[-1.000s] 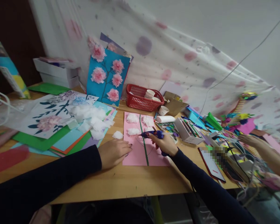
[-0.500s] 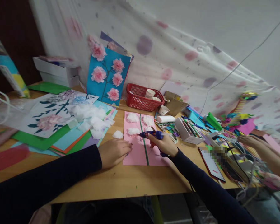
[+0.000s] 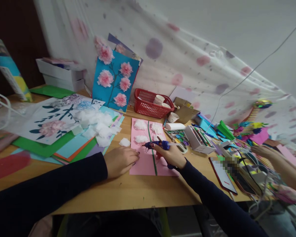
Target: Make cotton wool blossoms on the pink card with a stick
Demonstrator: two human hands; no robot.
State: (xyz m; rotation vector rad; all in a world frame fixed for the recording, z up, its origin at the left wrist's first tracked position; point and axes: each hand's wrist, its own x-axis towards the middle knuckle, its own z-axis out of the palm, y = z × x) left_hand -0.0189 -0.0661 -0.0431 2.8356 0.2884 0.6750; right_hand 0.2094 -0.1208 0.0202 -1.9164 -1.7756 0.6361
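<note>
Beneath the right hand [image 3: 172,155], gripping a glue gun [image 3: 164,144], pink paper [image 3: 141,166] bears four white puffs [image 3: 139,124]; a loose puff [image 3: 124,142] (not yet on) lies beyond the flat, unladen left hand [image 3: 120,161]

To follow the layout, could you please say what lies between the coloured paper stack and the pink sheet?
The head view shows one white piece and the left hand.

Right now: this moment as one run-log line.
left hand: resting, fingers on pink sheet | right hand: gripping blue glue gun above sheet | white tufts: beside green stem | loose tuft: on table
</note>
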